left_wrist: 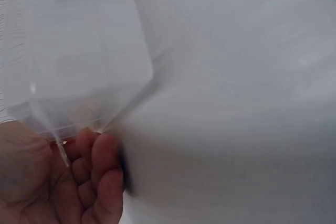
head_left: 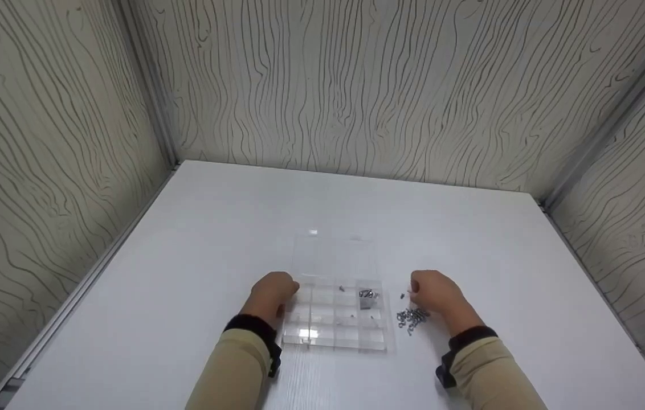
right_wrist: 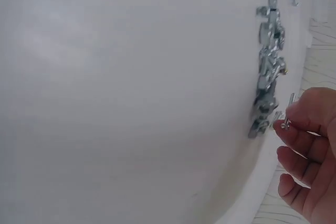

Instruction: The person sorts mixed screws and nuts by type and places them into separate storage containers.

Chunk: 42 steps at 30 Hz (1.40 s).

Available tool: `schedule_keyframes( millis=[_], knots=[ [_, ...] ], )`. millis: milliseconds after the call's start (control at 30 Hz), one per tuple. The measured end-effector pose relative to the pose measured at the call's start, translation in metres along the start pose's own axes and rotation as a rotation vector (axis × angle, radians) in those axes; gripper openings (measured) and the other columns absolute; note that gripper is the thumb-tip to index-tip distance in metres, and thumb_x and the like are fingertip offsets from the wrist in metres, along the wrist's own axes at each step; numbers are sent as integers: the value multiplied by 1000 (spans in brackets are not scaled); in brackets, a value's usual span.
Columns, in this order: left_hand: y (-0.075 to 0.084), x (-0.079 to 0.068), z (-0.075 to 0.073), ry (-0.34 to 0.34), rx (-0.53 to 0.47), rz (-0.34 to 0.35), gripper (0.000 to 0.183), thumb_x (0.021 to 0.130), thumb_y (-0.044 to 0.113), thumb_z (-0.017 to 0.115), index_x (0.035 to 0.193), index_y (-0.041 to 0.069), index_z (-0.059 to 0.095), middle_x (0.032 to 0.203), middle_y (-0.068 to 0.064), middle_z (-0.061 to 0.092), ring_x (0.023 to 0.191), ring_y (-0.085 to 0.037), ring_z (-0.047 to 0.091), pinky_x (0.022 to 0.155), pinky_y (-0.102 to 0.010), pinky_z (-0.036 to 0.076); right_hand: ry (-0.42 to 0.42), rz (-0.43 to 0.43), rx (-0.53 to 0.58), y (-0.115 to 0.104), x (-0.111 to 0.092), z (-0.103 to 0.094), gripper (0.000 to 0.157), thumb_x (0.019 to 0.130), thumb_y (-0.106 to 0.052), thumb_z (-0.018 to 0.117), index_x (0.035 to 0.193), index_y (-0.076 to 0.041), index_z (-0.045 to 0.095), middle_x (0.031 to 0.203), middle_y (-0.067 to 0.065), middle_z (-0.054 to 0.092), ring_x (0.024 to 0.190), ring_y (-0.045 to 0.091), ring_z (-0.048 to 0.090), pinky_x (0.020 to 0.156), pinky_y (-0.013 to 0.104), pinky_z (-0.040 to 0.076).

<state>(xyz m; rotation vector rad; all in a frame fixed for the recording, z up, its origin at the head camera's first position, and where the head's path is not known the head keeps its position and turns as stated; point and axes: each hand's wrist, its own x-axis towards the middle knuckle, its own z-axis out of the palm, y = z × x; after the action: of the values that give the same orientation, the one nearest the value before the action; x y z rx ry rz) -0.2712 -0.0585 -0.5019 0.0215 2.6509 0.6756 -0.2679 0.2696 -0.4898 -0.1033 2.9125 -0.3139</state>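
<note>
A clear plastic compartment box (head_left: 322, 342) lies with its lid folded open away from me. My left hand (head_left: 274, 290) grips its left edge, and in the left wrist view the curled fingers (left_wrist: 105, 153) are at the box's corner. Between thumb and forefinger, my right hand (head_left: 437, 294) pinches a small silver screw (right_wrist: 285, 126), seen in the right wrist view. That hand is just beyond a pile of shiny screws (head_left: 412, 319) to the right of the box. The far-right compartment holds several metal pieces (head_left: 366, 294); a few single ones lie in other compartments.
The transparent lid (head_left: 334, 253) lies flat behind the box on the white table (head_left: 231, 216). One loose screw (head_left: 402, 296) sits between the box and my right hand. Wood-grain panels (head_left: 322, 85) stand at the back and both sides.
</note>
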Motion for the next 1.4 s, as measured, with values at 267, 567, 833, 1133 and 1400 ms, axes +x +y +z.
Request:
schedule_keyframes(
  millis=[267,567,833,1133,1400],
  knots=[
    [0,1,0,25,18,26,34,90,25,46,64,6,57,71,-8,57,66,-22,54,67,-33,46,44,-59,57,-37,1,-6,10,77,-13,67,76,-13,57,69,-1,53,63,16,50,58,30,44],
    [2,1,1,22,24,15,33,91,26,46,68,6,58,76,-8,57,68,-22,53,69,-35,46,82,-187,64,-60,0,-1,14,76,-11,67,70,-15,55,68,-3,50,64,14,46,59,31,42],
    [5,4,1,3,-1,-39,32,92,30,46,89,4,64,94,-11,62,77,-23,54,77,-40,47,54,-140,67,-69,2,4,11,77,-13,66,72,-14,56,69,-2,52,64,15,48,58,30,42],
    [7,2,0,4,-2,-43,32,92,30,47,81,4,63,85,-10,61,72,-23,55,72,-38,47,66,-158,90,-65,4,5,11,80,-12,64,72,-15,57,70,-3,52,66,14,48,60,30,43],
    [5,3,1,10,4,-32,32,92,30,48,82,4,63,88,-10,61,74,-23,55,73,-38,47,140,-161,170,-53,5,-2,13,83,-10,62,73,-15,56,77,-3,54,72,15,49,65,32,43]
  ],
)
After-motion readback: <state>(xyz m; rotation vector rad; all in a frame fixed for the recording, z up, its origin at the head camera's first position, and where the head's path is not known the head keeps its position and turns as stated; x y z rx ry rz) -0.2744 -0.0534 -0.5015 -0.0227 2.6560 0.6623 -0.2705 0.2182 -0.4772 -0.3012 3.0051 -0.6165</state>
